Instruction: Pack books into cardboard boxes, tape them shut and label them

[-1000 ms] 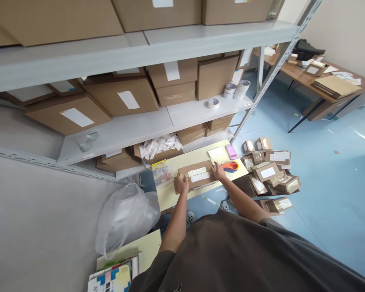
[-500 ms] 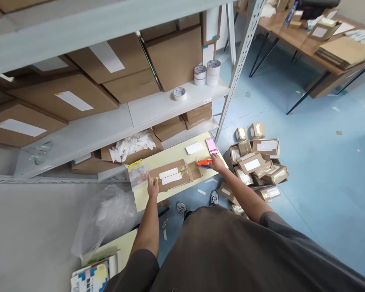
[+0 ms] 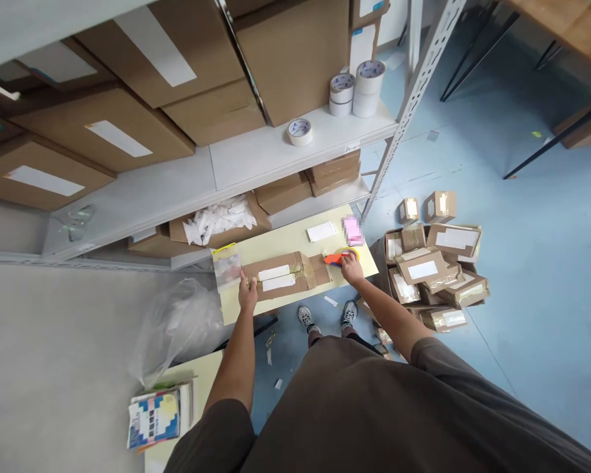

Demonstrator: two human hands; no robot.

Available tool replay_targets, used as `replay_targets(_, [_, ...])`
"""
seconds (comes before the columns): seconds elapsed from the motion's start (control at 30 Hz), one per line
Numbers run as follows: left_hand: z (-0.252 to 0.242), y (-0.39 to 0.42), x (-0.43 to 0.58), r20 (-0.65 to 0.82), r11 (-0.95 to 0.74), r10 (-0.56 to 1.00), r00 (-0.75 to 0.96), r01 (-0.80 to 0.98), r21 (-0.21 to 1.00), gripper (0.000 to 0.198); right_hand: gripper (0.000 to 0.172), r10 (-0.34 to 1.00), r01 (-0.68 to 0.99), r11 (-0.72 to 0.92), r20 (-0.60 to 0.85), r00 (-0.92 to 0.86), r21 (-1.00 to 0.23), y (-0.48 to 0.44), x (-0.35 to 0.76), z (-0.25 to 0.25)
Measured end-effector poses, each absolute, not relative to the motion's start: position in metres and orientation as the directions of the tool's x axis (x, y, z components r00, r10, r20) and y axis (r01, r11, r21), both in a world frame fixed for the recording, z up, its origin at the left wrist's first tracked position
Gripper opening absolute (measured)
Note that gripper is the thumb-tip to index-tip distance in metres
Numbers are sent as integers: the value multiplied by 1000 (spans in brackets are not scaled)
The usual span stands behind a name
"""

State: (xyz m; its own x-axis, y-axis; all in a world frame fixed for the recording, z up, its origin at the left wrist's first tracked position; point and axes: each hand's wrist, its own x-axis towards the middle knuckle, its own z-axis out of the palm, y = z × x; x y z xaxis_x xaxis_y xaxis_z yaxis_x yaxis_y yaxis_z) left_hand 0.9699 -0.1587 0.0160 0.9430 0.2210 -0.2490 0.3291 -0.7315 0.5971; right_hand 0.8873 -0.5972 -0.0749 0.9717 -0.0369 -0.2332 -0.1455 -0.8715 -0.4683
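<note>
A flat brown cardboard parcel [image 3: 285, 276] with two white labels lies on a small pale yellow table [image 3: 276, 244]. My left hand [image 3: 247, 293] rests on the parcel's left end, fingers curled over its edge. My right hand [image 3: 350, 265] is closed on an orange and blue tape dispenser [image 3: 335, 258] at the parcel's right end. A clear bag with a yellow header [image 3: 226, 268] lies left of the parcel. A white label [image 3: 321, 231] and a pink card [image 3: 352, 230] lie at the table's far side.
A grey metal shelf rack [image 3: 295, 148] behind the table holds large cardboard boxes and tape rolls [image 3: 299, 131]. Several small taped parcels [image 3: 433, 263] are piled on the blue floor to the right. A clear plastic bag [image 3: 177, 328] and books [image 3: 153, 418] sit at the left.
My right hand left the parcel's right end and moved right onto the tape dispenser, closing on it. The left hand stayed on the parcel. The view tilted downward.
</note>
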Motion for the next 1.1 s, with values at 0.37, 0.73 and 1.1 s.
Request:
replay_targets(0.37, [17, -164, 965, -235, -679, 202, 951, 309, 666, 77, 34, -129, -336, -784, -392, 911, -522, -595, 889, -55])
replay_targets(0.73, [4, -164, 964, -244, -563, 258, 935, 350, 749, 67, 57, -167, -209, -663, -131, 977, -719, -508, 886, 69])
replay_targets(1.1, [18, -163, 963, -267, -462, 167, 949, 314, 829, 64, 49, 236, -54, -686, -293, 926, -725, -402, 941, 113])
